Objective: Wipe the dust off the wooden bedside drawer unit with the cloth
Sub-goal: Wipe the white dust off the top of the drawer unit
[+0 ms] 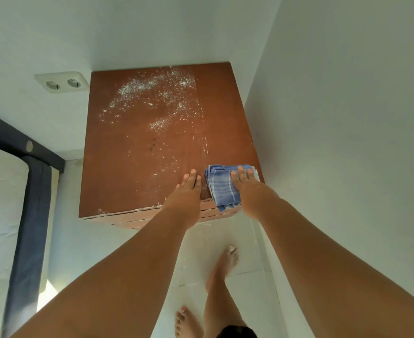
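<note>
Head view: right hand point(243, 185) flat on cloth point(221, 187), left hand point(188, 189) beside it.

- No text, label, brand, number or sign can be read anywhere in the view.
- The cloth point(223, 189) bears only a plain blue-and-white check, with no tag showing.
- The socket point(63, 82) on the wall has a bare white face, with no marking that can be made out.
- The drawer unit point(137, 147) has a plain brown top under white dust, with no lettering.
</note>
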